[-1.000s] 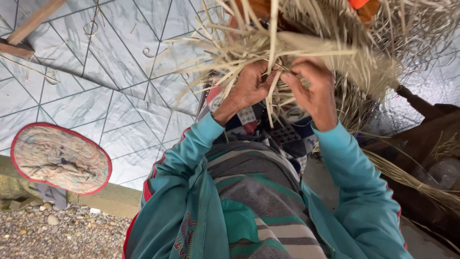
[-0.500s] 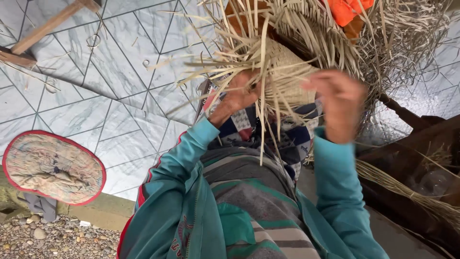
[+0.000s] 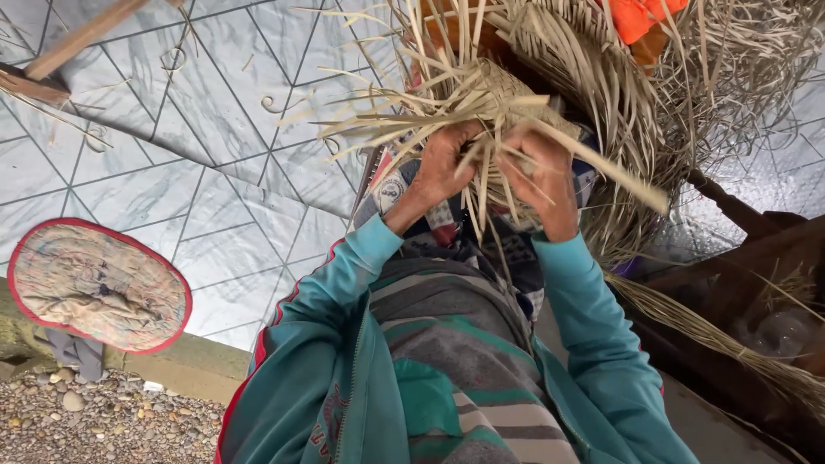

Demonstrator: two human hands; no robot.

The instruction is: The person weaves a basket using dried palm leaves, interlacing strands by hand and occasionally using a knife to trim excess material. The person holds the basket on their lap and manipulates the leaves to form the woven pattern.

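— How many things can you count?

— Two hands, one woven straw piece (image 3: 494,99) with loose strips too many to count, one oval mat (image 3: 94,283) with a red edge on the tiled floor (image 3: 172,163), and one orange thing (image 3: 640,17) at the top.

— What about the grip?

— The left hand (image 3: 443,167) is curled around a few hanging strips, fingers pressed together on them. The right hand (image 3: 546,185) is also curled shut, pinching strips just beside the left one. Both touch the straw piece from below.

— And where is that piece?

— Held up in front of the person, above the lap, with a big heap of straw (image 3: 687,112) behind it.
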